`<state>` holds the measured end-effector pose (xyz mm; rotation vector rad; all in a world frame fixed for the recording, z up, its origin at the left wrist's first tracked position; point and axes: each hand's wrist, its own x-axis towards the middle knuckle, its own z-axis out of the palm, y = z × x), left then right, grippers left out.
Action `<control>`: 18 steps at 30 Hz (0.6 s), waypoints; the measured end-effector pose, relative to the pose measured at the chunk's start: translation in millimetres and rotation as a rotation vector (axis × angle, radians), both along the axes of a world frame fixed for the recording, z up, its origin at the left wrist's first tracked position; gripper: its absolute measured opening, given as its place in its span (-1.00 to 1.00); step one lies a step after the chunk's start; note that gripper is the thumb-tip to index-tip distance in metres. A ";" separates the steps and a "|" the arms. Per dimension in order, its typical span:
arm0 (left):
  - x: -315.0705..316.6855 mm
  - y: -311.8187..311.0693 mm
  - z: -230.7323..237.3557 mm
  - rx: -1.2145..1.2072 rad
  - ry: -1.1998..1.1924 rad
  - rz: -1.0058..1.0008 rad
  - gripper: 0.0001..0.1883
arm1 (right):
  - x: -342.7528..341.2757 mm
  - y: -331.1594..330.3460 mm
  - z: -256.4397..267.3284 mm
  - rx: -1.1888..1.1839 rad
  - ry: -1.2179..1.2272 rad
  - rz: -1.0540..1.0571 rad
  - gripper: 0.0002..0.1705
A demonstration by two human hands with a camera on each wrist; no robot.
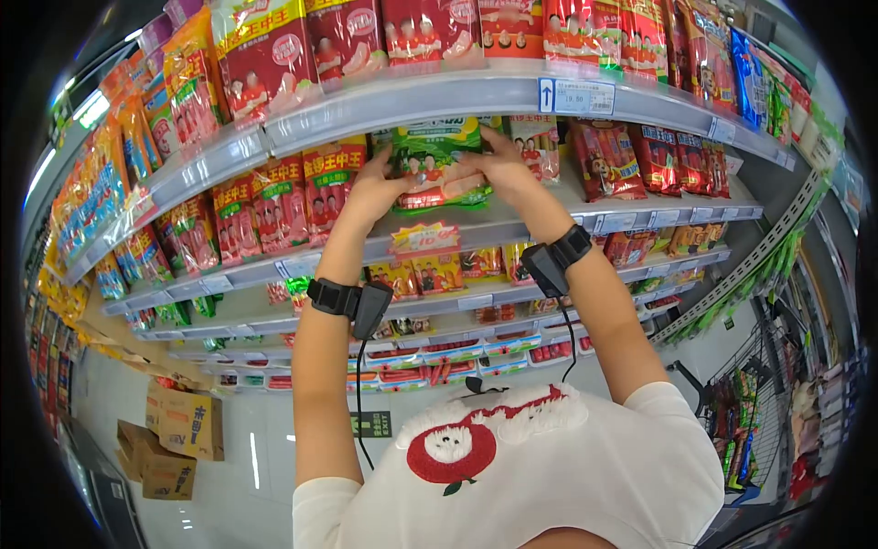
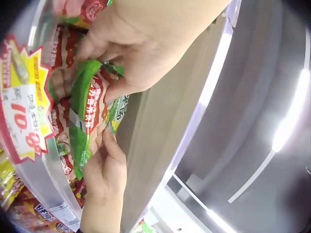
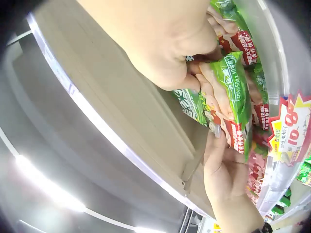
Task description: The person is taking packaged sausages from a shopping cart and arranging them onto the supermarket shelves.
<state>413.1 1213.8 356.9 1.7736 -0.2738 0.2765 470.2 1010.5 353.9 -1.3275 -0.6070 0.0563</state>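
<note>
A green-and-red packet of sausages (image 1: 441,165) lies on the second shelf, between both hands. The left hand (image 1: 373,194) grips its left side and the right hand (image 1: 512,174) its right side. In the left wrist view the left hand (image 2: 138,43) has its thumb on the packet (image 2: 92,104), with the right hand (image 2: 106,170) at the opposite edge. The right wrist view has the right hand (image 3: 170,43) pinching the packet (image 3: 223,97), and the left hand (image 3: 226,170) at the other side. Similar packets lie behind or under it.
Red sausage packets (image 1: 338,183) stand to the left, more (image 1: 608,160) to the right. The upper shelf edge (image 1: 412,96) runs just above the hands. A starburst price sign (image 1: 425,239) hangs below the packet. Cardboard boxes (image 1: 187,425) sit on the floor; a cart (image 1: 754,403) stands at right.
</note>
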 end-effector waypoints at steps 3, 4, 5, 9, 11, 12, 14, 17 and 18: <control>19.5 17.4 -19.2 0.204 -0.058 0.129 -0.20 | -9.9 13.7 8.8 -0.029 0.048 -0.025 -0.39; 23.5 22.0 -23.5 0.278 -0.076 0.180 -0.19 | -11.3 18.2 6.8 -0.087 -0.015 -0.083 -0.38; 24.5 26.9 -30.4 0.251 -0.056 0.160 -0.18 | -9.6 22.8 2.8 -0.144 -0.079 -0.141 -0.36; 5.1 18.9 -26.6 0.524 -0.152 0.281 -0.21 | -0.5 36.1 -13.1 -0.118 -0.077 -0.185 -0.40; 6.1 16.6 -30.6 0.567 -0.239 0.310 -0.21 | -16.9 39.1 -3.2 0.028 0.072 -0.082 -0.43; 6.4 14.3 -33.3 0.590 -0.281 0.320 -0.22 | -5.0 40.5 -13.7 -0.007 -0.071 -0.105 -0.42; 1.3 4.0 -42.0 0.580 -0.373 0.427 -0.28 | 27.7 42.2 -42.6 -0.077 -0.354 -0.154 -0.40; -14.0 -11.4 -39.0 0.571 -0.367 0.487 -0.30 | -9.2 41.8 -14.7 0.047 0.127 -0.048 -0.40; -17.7 -15.0 -39.0 0.585 -0.366 0.514 -0.33 | -11.7 44.1 -14.9 0.016 0.114 -0.101 -0.42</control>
